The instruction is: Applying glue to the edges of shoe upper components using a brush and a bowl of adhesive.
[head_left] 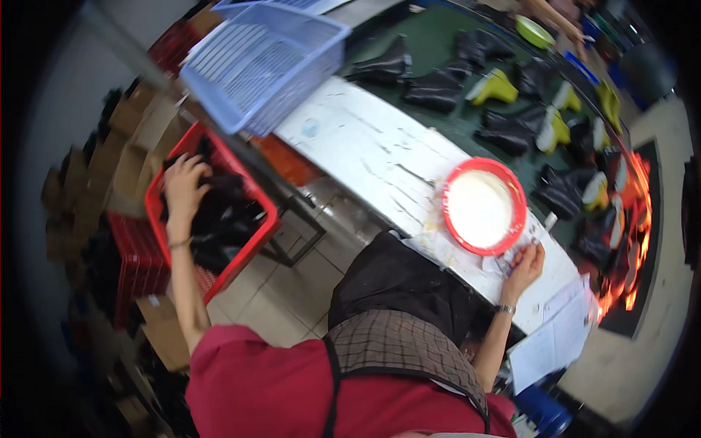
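Your left hand [184, 184] is grabbing a floppy black upper [219, 191] in the red crate [252, 248]. Your right hand [524, 264] rests curled on the bench [365, 146] beside one red bowl [483, 206]; can't tell whether it grips anything. One blue basket [259, 62] up top.

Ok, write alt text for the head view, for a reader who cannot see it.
A person in a red top leans sideways, left hand reaching into a red crate of black pieces, right hand resting on a white worktable beside a red bowl of white paste. A blue basket sits above; black and yellow shoe parts lie on a green surface beyond.
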Demonstrator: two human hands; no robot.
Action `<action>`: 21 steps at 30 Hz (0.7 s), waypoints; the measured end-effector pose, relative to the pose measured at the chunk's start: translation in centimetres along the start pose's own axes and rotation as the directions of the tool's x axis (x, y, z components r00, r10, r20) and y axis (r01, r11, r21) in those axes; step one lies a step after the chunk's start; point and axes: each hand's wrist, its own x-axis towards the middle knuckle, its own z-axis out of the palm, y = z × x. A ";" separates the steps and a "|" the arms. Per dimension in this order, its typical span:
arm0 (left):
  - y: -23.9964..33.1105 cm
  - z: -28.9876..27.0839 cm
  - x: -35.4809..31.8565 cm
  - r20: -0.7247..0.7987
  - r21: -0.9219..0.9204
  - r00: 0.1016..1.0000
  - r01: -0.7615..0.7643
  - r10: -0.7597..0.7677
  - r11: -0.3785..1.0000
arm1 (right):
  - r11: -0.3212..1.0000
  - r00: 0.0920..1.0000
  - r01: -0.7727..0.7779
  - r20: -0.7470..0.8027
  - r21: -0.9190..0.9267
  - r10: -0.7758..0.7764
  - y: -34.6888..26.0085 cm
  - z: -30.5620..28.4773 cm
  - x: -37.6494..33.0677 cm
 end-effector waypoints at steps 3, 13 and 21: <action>-1.8 -3.8 -1.3 -0.185 -0.276 0.942 0.224 -0.280 0.935 | 0.999 0.998 -0.008 0.066 0.039 0.006 0.1 0.2 0.2; 20.3 1.7 12.0 0.101 -0.951 0.960 0.016 0.262 0.308 | 0.990 0.985 -0.007 0.172 -0.141 0.031 -5.5 0.2 0.7; 33.8 4.3 15.0 0.143 -0.590 0.933 -0.187 0.330 0.785 | 0.428 0.848 0.520 0.505 -0.739 -0.159 -13.5 1.8 0.0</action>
